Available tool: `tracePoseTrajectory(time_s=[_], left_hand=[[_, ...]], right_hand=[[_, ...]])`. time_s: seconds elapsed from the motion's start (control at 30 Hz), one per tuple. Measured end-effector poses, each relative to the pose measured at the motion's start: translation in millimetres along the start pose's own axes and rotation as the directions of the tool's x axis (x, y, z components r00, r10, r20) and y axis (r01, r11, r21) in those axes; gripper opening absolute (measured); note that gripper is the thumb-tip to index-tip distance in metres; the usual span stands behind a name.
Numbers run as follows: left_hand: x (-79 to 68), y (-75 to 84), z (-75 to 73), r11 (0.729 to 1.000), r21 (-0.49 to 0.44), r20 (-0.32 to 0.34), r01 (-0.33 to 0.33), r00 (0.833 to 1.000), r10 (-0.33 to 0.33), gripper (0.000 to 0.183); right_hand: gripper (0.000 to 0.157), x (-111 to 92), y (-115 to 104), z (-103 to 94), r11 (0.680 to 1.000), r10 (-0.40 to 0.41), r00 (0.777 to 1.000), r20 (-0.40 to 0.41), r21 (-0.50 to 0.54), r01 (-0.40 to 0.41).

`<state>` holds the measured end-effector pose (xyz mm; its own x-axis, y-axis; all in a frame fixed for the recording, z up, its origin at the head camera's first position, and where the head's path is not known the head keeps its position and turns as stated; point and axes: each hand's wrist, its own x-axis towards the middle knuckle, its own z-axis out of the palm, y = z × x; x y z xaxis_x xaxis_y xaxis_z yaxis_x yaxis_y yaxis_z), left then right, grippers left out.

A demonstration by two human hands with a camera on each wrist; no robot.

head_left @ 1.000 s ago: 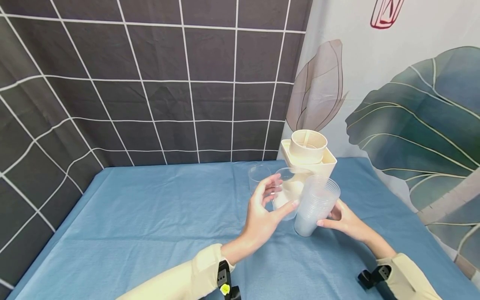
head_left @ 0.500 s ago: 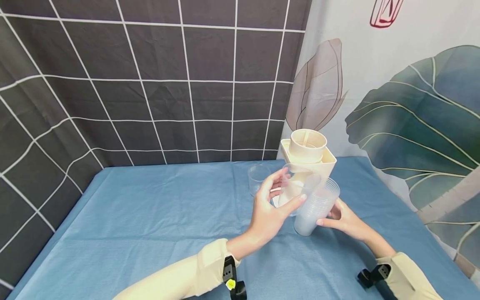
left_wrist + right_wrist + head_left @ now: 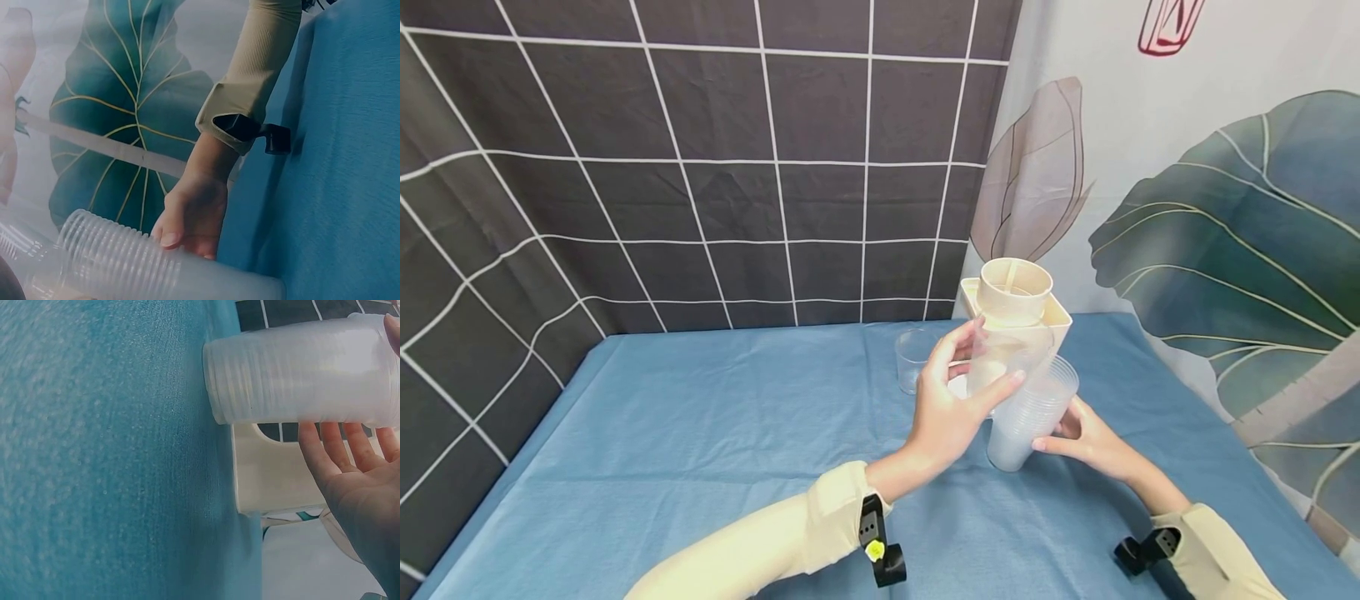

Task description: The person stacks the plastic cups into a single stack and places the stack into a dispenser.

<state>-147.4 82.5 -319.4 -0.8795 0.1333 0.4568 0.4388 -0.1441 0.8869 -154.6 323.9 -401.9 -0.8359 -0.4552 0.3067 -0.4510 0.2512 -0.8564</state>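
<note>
In the head view my left hand (image 3: 951, 400) holds a single clear plastic cup (image 3: 1003, 354), thumb on the near side and fingers on the far side. That cup is tilted and overlaps the top of a tall stack of nested plastic cups (image 3: 1030, 408). My right hand (image 3: 1081, 442) holds the stack from the right, its thumb at the stack's side. The stack leans slightly, its base close over the cloth. In the left wrist view, the ribbed rims of the stack (image 3: 119, 256) lie beside the clear cup. The right wrist view shows right-hand fingers (image 3: 340, 447) against the stack.
Behind the cups stands a cream container (image 3: 1015, 292) with a round open top, close to the back edge. Another clear cup (image 3: 912, 358) stands on the blue cloth (image 3: 700, 450) left of it. A dark gridded curtain (image 3: 737, 208) and a leaf-print curtain (image 3: 1195, 250) hang behind.
My left hand has moved right and slightly up with the clear cup, which has tilted and come over the top of the stack. My right hand and the stack have barely moved.
</note>
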Motion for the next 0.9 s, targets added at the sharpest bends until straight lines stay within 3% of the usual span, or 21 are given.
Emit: tracePoseTrajectory(time_s=[0.27,0.63,0.9], left_hand=[[5.8,1.7,2.1,1.0,0.01,0.002,-0.004,1.0,0.004,0.062],[13.2,5.1,6.7,0.999,0.015,-0.026,-0.05,0.998,0.051,0.059],[14.0,6.5,10.7,0.994,-0.022,-0.007,-0.103,0.995,0.103,0.062]], right_hand=[[0.078,-0.4,3.0,-0.9,1.0,0.005,1.0,-0.005,-0.018,-0.006],[0.077,-0.6,3.0,-0.6,1.0,0.004,1.0,-0.007,-0.019,-0.004],[0.08,-0.9,2.3,-0.5,1.0,0.004,1.0,-0.006,-0.009,-0.004]])
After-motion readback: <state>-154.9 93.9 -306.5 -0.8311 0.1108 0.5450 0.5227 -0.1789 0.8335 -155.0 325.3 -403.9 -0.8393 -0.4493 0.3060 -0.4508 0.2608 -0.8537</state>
